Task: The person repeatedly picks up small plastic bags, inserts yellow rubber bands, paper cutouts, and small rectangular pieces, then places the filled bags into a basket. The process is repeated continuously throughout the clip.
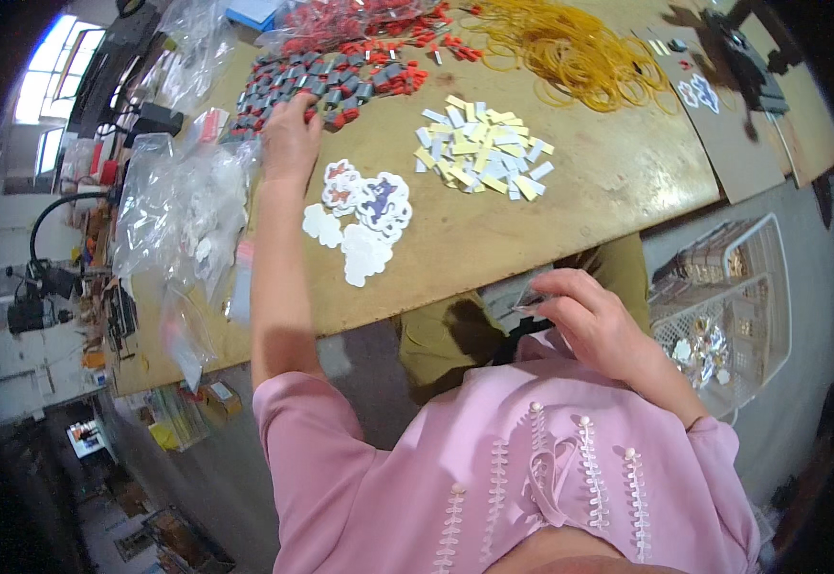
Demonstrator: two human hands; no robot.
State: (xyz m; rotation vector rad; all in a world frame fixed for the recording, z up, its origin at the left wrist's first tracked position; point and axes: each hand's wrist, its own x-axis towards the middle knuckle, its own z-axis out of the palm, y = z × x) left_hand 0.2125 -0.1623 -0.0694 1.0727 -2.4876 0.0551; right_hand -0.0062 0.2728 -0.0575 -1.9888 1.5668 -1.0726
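Observation:
My left hand (293,139) reaches to the near-left edge of a pile of small grey-and-red parts (314,81). Its fingers curl down among them, and whatever is between the fingertips is hidden. Close to my lap, just off the table's front edge, my right hand (594,316) pinches a small clear plastic bag (529,300). White die-cut stickers or cards (367,251), some printed with red and dark blue figures, lie beside my left forearm. Right of them sits a heap of small yellow and pale-blue strips (484,151).
Large clear plastic bags (183,206) cover the table's left side. A tangle of yellow cords or rubber loops (584,53) lies at the back. At the right stands a white plastic basket (771,277) holding shiny packets. A black device (752,72) stands at the far right.

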